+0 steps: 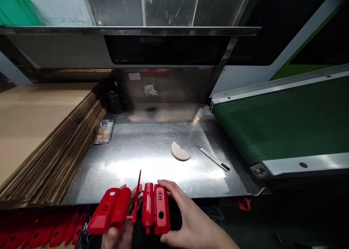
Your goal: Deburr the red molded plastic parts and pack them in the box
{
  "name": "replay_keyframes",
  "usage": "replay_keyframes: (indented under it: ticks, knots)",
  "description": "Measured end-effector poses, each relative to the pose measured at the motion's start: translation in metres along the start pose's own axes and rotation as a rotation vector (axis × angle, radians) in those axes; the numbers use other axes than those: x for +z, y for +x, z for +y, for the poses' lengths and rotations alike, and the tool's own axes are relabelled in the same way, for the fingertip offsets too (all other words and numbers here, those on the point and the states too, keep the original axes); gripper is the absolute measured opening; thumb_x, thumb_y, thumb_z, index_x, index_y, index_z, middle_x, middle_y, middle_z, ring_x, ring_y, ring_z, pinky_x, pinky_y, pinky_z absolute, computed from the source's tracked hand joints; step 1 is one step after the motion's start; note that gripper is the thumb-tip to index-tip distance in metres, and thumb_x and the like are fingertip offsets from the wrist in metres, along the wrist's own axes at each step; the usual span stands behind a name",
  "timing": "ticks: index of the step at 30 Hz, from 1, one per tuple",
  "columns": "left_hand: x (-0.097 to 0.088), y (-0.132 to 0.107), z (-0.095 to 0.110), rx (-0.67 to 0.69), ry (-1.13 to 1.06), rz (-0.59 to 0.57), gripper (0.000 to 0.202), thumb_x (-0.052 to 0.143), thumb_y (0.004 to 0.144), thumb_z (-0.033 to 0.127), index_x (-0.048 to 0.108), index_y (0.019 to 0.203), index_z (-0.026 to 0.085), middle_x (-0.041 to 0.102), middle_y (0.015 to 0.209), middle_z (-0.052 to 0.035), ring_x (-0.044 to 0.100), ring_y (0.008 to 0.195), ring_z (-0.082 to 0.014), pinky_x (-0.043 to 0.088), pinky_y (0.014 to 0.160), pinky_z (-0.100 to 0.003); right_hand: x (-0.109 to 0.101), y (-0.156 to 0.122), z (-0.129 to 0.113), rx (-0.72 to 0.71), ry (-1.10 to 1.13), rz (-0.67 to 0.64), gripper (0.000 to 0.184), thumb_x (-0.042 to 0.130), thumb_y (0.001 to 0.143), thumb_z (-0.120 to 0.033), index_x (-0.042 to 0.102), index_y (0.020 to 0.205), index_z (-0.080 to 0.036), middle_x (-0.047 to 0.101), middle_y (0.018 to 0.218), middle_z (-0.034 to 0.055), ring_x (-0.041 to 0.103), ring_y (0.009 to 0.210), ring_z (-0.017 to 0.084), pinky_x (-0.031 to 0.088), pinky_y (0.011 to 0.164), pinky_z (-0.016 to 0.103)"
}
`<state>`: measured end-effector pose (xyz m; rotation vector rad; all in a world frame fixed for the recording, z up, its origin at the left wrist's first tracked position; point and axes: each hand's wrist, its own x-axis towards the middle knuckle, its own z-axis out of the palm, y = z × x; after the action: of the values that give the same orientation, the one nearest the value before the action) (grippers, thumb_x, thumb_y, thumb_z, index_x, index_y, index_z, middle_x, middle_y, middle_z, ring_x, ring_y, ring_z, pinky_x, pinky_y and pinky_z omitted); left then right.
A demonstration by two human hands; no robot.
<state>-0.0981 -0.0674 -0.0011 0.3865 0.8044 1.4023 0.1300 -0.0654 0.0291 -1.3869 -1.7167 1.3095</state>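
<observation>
One red plastic moulding (148,205) sits at our 7 o'clock by the bench's near edge, held between both our hands. As far as we can judge, its left and right pairs of shells are joined by the thin upright sprue (135,201) between them, so nothing looks parted; how much remains, we cannot tell. Our left hand (125,234), also at 7, reaches up behind the left pair, thumb at the tube's lower end, holding it from beneath. Our right hand (188,212), at 6, comes in from the lower right, wrist angled inward, thumb and fingers spread to pinch the outer panel at its bottom and top ends. More red mouldings (40,227) lie in a row at 8. Beyond, on the steel bench (136,143), a beige half-disc (180,152) rests near the middle, with a slim craft knife (212,157) at 4, untouched. A cardboard stack (62,143) fills 9, the green conveyor belt (286,114) stands at 3, and a dark jug (113,96) at 10.
</observation>
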Motion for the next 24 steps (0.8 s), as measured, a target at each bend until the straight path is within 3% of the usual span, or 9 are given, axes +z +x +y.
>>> replay_keyframes:
  ticks: [4,5,7,11,14,16,18,20,24]
  knots:
    - [0.002,0.008,-0.001,-0.021,-0.043,-0.045,0.056,0.085,0.078,0.068,0.083,0.118,0.029,0.08,0.128,-0.0079,0.054,0.146,-0.0418,0.036,0.129,-0.061,0.008,-0.008,0.019,-0.312,-0.388,0.063,0.093,0.067,0.092,-0.016,0.02,0.17,-0.039,0.042,0.171,0.0088,0.04,0.157,0.032,0.034,0.128,0.054]
    - [0.0,0.009,0.0,-0.03,-0.051,-0.06,0.058,0.084,0.079,0.07,0.083,0.118,0.027,0.08,0.128,-0.0096,0.055,0.145,-0.0425,0.036,0.128,-0.061,0.011,-0.009,0.022,-0.343,-0.423,0.075,0.091,0.062,0.095,-0.015,0.018,0.17,-0.041,0.043,0.171,0.0079,0.041,0.157,0.032,0.033,0.128,0.055]
    - [-0.006,0.011,0.004,-0.08,-0.065,-0.09,0.065,0.078,0.081,0.074,0.082,0.121,0.024,0.077,0.133,-0.0129,0.055,0.144,-0.0451,0.036,0.128,-0.063,0.018,-0.012,0.024,-0.28,-0.36,0.085,0.094,0.072,0.093,-0.027,0.02,0.171,-0.037,0.042,0.17,0.0119,0.039,0.157,0.036,0.03,0.13,0.058]
    - [-0.024,0.013,0.014,-0.183,-0.062,-0.202,0.076,0.074,0.083,0.076,0.073,0.139,0.026,0.068,0.148,-0.0127,0.05,0.148,-0.0467,0.033,0.128,-0.065,0.037,-0.016,0.022,-0.023,0.255,0.016,0.122,0.094,0.067,-0.06,0.035,0.167,-0.022,0.038,0.171,0.0197,0.035,0.158,0.043,0.031,0.13,0.054]
    - [-0.034,0.018,0.017,-0.103,-0.009,-0.334,0.086,0.079,0.079,0.075,0.067,0.147,0.024,0.059,0.156,-0.0143,0.051,0.147,-0.0449,0.038,0.127,-0.057,0.052,-0.018,0.025,0.027,0.88,-0.179,0.106,0.083,0.069,-0.077,0.055,0.155,-0.021,0.058,0.155,0.0183,0.054,0.144,0.041,0.043,0.12,0.051]
    - [-0.038,0.021,0.018,-0.109,-0.006,-0.421,0.093,0.08,0.077,0.076,0.064,0.15,0.02,0.06,0.155,-0.0186,0.053,0.146,-0.0454,0.042,0.124,-0.055,0.06,-0.019,0.026,0.052,1.159,-0.337,0.096,0.07,0.074,-0.085,0.067,0.143,-0.019,0.068,0.144,0.0182,0.061,0.138,0.04,0.044,0.118,0.05]
    - [-0.04,0.025,0.021,-0.172,-0.036,-0.475,0.095,0.079,0.076,0.079,0.064,0.15,0.021,0.064,0.15,-0.0213,0.053,0.145,-0.0462,0.044,0.122,-0.057,0.066,-0.018,0.021,0.047,1.317,-0.39,0.089,0.063,0.076,-0.087,0.074,0.132,-0.019,0.073,0.137,0.0161,0.064,0.134,0.04,0.043,0.118,0.048]
    - [-0.041,0.028,0.024,-0.236,-0.049,-0.541,0.093,0.082,0.075,0.077,0.065,0.148,0.023,0.064,0.149,-0.0227,0.053,0.145,-0.0478,0.043,0.121,-0.062,0.073,-0.016,0.012,0.043,1.43,-0.338,0.087,0.064,0.072,-0.088,0.075,0.129,-0.023,0.076,0.131,0.0132,0.067,0.127,0.04,0.046,0.113,0.051]
    - [-0.028,0.026,0.026,-0.329,-0.053,-0.683,0.087,0.096,0.07,0.057,0.067,0.146,0.025,0.066,0.147,-0.0224,0.056,0.141,-0.0504,0.047,0.114,-0.07,0.08,-0.013,-0.006,0.086,1.503,-0.216,0.094,0.064,0.069,-0.093,0.071,0.131,-0.023,0.076,0.125,0.0147,0.068,0.121,0.038,0.054,0.102,0.051]
